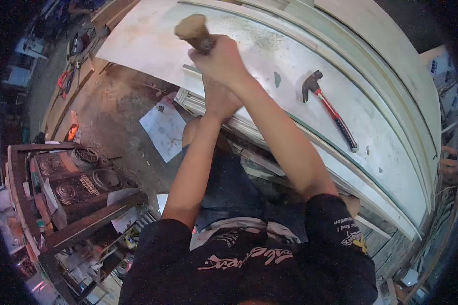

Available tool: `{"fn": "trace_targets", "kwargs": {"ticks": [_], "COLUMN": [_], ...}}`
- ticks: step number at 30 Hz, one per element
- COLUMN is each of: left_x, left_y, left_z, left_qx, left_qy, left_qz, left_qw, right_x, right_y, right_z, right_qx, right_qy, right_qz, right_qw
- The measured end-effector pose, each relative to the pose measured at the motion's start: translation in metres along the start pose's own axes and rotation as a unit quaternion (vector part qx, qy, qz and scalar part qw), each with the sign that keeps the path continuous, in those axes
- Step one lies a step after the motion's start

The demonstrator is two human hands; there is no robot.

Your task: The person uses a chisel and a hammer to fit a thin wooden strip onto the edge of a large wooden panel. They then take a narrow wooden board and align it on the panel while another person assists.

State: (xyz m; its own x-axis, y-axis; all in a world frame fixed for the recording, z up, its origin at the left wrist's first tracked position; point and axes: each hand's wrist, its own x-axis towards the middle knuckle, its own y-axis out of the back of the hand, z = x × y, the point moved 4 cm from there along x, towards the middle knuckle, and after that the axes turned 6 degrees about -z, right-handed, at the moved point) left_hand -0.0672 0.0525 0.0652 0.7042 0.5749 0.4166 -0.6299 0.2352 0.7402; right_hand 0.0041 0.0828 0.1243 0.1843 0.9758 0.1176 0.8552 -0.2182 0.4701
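Observation:
My right hand (223, 60) is closed around the narrow part of a wooden mallet (191, 27), whose blunt tan end points up and left; motion blurs it slightly. Below it, my left hand (220, 99) is at the near edge of a white panel (152, 35), beside a narrow pale strip (192, 72). My right hand and forearm cover the left fingers, so what they hold is hidden. A claw hammer (332, 113) with a red and black handle lies on the panel, right of my forearms.
Long pale strips (371, 68) curve along the panel's far side. A white sheet (163, 127) lies on the dirty floor to the left. Nearer, a dark wooden frame (86, 221) stands around a dusty stove-like unit (94, 175). Clutter fills the lower left.

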Motion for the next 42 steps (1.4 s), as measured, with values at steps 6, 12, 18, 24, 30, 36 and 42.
{"fn": "trace_targets", "kwargs": {"ticks": [6,12,18,24,30,36,42], "left_x": [-0.007,-0.008,-0.004,0.004,-0.041,-0.005,-0.002], "left_y": [-0.022,-0.019,-0.018,-0.047,-0.051,-0.036,-0.026], "left_z": [-0.035,-0.02,-0.01,-0.043,-0.093,-0.052,-0.031], "left_qx": [0.043,0.075,0.085,0.031,-0.115,0.221,0.098], "left_qy": [0.07,0.104,0.092,-0.011,0.194,0.066,0.089], "left_qz": [0.088,0.076,0.021,-0.025,-0.115,0.01,-0.067], "left_qw": [0.993,0.989,0.992,0.999,0.967,0.973,0.989], "right_x": [-0.004,-0.106,-0.15,-0.05,-0.023,-0.109,-0.164], "right_y": [0.021,0.081,0.08,0.062,0.052,0.096,0.095], "right_z": [0.01,0.052,0.1,0.025,-0.007,0.077,0.098], "right_qx": [0.096,0.214,0.272,0.032,-0.026,0.051,-0.102], "right_qy": [0.059,0.004,0.024,0.095,0.065,0.152,0.136], "right_qz": [0.012,0.073,0.136,0.001,-0.055,0.091,0.172], "right_qw": [0.994,0.974,0.952,0.995,0.996,0.983,0.97]}}
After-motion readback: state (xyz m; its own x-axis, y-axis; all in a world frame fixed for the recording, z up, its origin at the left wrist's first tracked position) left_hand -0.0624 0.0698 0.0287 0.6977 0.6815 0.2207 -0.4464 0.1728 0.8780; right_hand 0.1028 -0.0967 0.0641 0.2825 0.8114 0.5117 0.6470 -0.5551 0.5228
